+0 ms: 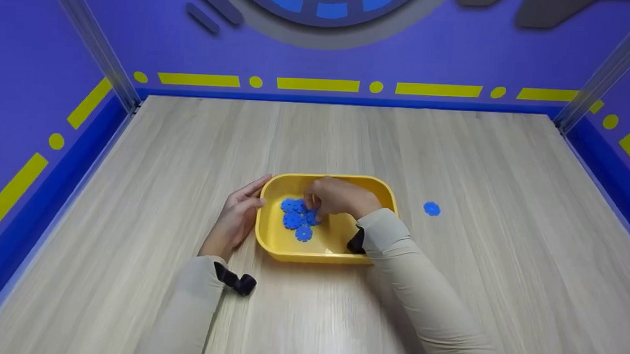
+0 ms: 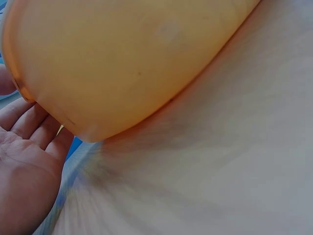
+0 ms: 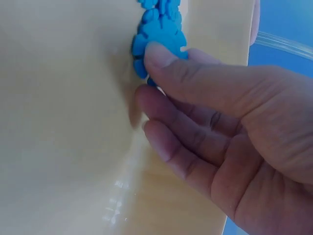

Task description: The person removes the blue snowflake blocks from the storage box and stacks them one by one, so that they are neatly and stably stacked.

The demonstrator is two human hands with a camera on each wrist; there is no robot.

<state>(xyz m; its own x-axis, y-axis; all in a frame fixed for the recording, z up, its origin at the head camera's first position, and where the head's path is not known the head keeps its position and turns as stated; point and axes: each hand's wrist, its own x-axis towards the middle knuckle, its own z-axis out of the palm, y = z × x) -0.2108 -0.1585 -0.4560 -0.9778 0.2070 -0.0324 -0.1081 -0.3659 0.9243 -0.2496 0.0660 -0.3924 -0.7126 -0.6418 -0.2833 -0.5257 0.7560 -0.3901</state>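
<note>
Around the yellow tub (image 1: 338,244), the wood-grain surface (image 1: 529,261) ran out on every side. At the tub's left end the left hand (image 1: 237,216) steadied it, thumb at the rim and fingers along the outer wall; a light, even hold there seemed the best guard against sliding. The right hand (image 1: 340,197) was inside the tub, at a cluster of blue discs (image 1: 293,220) lying toward its left end, and pinched one notched disc (image 3: 164,39) at the cluster's edge, thumb on its face and the opposing fingertip mostly hidden; whether that disc was clear of the others could not be told. Since several overlapped, the neat way was probably to tip the pinched one and ease it loose before raising it, lest its notches catch a neighbour. A lone disc (image 1: 432,208) lay flat, well apart from the tub's right side.
</note>
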